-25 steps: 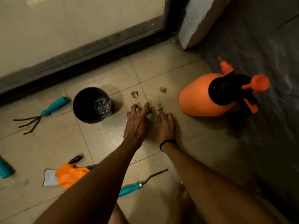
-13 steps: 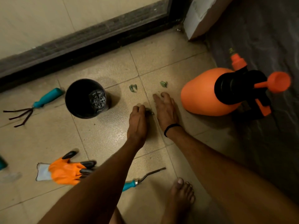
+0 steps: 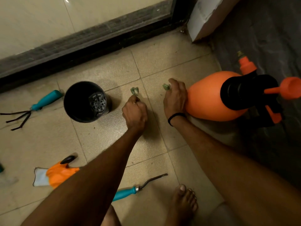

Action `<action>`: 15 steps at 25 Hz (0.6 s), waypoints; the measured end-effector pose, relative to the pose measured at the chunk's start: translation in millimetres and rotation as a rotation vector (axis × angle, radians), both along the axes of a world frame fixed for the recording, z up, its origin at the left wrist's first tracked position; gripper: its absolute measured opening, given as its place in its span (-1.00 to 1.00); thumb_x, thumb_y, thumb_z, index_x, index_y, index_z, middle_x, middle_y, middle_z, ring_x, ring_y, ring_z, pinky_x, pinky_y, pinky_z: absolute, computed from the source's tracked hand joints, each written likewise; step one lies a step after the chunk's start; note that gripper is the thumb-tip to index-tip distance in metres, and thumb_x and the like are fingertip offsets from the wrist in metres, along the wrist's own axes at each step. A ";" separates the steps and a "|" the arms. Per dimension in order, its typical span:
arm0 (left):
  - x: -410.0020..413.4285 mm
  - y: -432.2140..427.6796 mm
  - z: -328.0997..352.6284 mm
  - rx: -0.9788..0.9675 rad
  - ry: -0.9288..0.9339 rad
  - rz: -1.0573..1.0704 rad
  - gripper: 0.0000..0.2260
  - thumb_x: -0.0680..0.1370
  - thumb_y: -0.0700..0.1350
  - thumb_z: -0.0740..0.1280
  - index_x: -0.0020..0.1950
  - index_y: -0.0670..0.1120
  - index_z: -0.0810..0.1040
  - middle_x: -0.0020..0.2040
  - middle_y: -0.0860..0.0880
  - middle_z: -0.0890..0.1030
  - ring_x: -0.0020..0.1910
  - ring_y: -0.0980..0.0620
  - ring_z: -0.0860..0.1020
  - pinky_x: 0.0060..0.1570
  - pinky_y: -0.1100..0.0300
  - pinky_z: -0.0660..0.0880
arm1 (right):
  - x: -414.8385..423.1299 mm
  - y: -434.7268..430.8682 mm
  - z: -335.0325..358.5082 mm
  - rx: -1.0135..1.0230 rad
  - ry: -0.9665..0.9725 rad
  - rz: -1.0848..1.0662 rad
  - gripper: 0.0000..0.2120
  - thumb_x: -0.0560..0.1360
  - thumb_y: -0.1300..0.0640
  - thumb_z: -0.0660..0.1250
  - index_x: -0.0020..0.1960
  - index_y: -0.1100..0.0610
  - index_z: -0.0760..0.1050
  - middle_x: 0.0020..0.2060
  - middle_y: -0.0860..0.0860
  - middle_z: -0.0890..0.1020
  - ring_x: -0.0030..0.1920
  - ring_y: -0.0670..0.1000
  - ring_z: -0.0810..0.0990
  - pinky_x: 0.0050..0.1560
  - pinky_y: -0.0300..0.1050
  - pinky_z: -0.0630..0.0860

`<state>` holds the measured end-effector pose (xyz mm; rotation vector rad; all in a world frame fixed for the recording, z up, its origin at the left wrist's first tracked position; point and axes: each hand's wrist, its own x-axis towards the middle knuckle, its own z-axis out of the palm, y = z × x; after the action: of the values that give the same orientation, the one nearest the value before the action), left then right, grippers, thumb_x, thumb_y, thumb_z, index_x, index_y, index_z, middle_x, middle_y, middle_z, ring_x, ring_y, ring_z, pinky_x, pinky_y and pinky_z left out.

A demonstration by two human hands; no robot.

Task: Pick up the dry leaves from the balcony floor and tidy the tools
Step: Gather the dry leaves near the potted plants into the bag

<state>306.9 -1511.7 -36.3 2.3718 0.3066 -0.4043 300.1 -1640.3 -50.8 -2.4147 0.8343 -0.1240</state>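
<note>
The floor (image 3: 101, 132) around me is matt beige tile, finely pebbled. The sprayer (image 3: 206, 98) is smooth orange plastic with a soft sheen, the pot (image 3: 76, 101) dull black plastic. The rake (image 3: 38, 104) has a teal plastic handle and dark metal tines; the leaves (image 3: 134, 91) look crinkled.

White box (image 3: 202, 22) in corner, beside dark plastic sheet (image 3: 268, 38)
</note>
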 end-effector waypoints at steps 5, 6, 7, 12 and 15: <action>3.4 -5.2 -4.9 0.070 0.108 0.168 -0.58 0.64 0.05 0.09 -0.30 -0.15 0.48 -0.33 -0.10 0.52 -0.24 -0.20 0.56 -0.20 0.08 0.39 | 3.0 0.2 -14.0 -0.061 0.158 0.229 -0.81 0.58 0.11 0.30 0.15 0.11 0.58 0.15 0.14 0.47 0.09 0.14 0.47 0.11 -0.04 0.45; 5.1 -4.9 -7.8 0.085 0.086 0.163 -0.52 0.66 0.13 0.06 -0.22 -0.17 0.52 -0.28 -0.12 0.56 -0.24 -0.15 0.55 -0.20 0.08 0.39 | -2.1 5.6 -15.0 -0.093 0.145 0.259 -0.86 0.57 0.14 0.31 0.08 0.13 0.59 0.12 0.12 0.48 0.06 0.13 0.47 0.03 -0.07 0.44; 7.1 -3.8 -10.1 0.079 0.051 0.147 -0.51 0.68 0.17 0.03 -0.11 -0.18 0.52 -0.23 -0.11 0.57 -0.22 -0.12 0.54 -0.19 0.07 0.41 | -8.1 11.6 -16.1 -0.133 0.129 0.291 -0.91 0.54 0.21 0.32 0.01 0.15 0.58 0.06 0.11 0.51 0.03 0.13 0.49 -0.07 -0.08 0.42; 32.7 3.2 -22.6 -0.040 0.009 -0.023 -0.74 0.69 0.12 0.09 0.28 0.01 0.18 -0.08 -0.03 0.58 -0.13 -0.07 0.59 -0.19 0.02 0.49 | -38.6 33.1 -23.3 -0.251 -0.017 0.386 -0.83 0.33 0.41 0.39 -0.18 0.18 0.58 -0.18 0.12 0.57 -0.23 0.13 0.52 -0.31 -0.17 0.28; 37.3 -0.6 -32.5 0.195 -0.013 -0.223 -0.70 0.68 0.13 0.14 0.29 -0.03 0.22 0.05 -0.17 0.57 -0.04 -0.19 0.57 -0.10 -0.12 0.56 | -56.2 46.4 -25.5 -0.211 -0.050 0.368 -0.79 0.33 0.44 0.40 -0.16 0.17 0.59 -0.19 0.10 0.56 -0.24 0.12 0.51 -0.29 -0.11 0.41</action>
<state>344.1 -1512.2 -68.7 2.6100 0.0774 -0.4804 244.0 -1593.9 -76.3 -2.7063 0.3576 -0.1335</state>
